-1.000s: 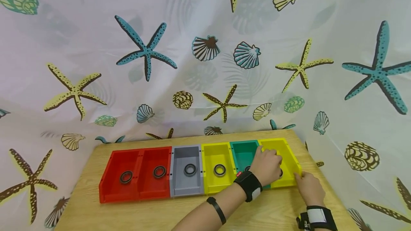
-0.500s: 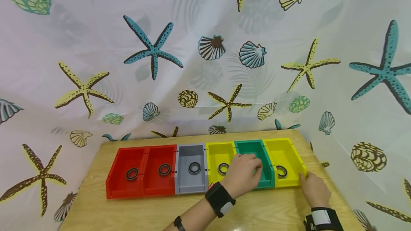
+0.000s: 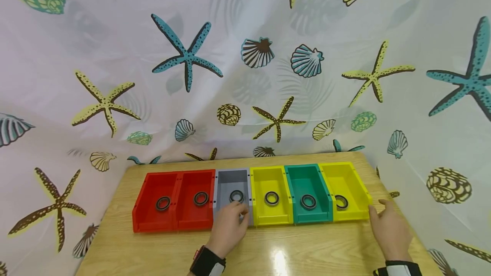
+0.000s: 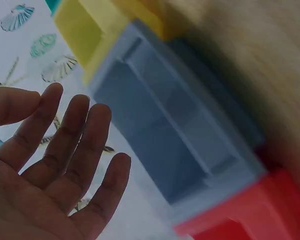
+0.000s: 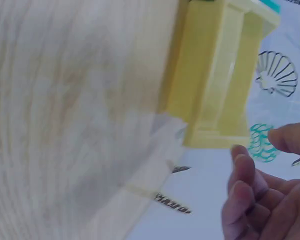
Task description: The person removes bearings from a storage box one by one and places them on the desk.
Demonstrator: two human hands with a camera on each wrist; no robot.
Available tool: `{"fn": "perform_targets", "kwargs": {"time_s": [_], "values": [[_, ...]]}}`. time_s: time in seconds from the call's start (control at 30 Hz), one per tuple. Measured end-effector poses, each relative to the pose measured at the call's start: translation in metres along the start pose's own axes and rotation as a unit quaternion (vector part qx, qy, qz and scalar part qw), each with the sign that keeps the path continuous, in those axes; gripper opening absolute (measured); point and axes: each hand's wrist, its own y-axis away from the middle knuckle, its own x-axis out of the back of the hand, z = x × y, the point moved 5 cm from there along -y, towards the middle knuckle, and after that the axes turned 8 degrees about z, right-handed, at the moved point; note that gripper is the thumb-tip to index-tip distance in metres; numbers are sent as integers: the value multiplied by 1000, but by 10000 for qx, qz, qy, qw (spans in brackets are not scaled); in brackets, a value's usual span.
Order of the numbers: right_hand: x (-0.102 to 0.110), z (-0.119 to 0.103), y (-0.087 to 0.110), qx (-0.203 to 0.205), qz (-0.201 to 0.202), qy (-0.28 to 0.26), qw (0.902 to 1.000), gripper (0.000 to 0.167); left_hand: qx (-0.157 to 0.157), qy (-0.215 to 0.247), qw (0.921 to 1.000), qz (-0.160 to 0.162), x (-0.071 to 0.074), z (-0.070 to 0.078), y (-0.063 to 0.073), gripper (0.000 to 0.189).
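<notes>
Joined open-front bins stand in a row, each with one dark-rimmed ball bearing lying inside. My left hand is over the front of the grey bin, below its bearing. In the left wrist view its fingers are loosely extended, the thumb meets the index finger, and nothing is held. My right hand is beside the front right corner of the end yellow bin, fingers relaxed and holding nothing. That bin's bearing lies near its left wall. A bearing lies in the green bin.
Two red bins form the row's left end, with a bearing in the leftmost. Another yellow bin sits between grey and green. The wooden table extends in front; a printed curtain hangs behind and at the sides.
My left hand has moved left from the green bin to the grey one, uncovering the green bin's bearing. My right hand has eased off the end yellow bin's corner. The view has shifted slightly.
</notes>
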Motion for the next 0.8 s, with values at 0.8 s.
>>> {"fn": "perform_targets", "kwargs": {"time_s": [0.8], "values": [[-8,-246,87,3076,110,-1909,9321,18,-327,-703,9968,-185,44,19,-18,52]]}}
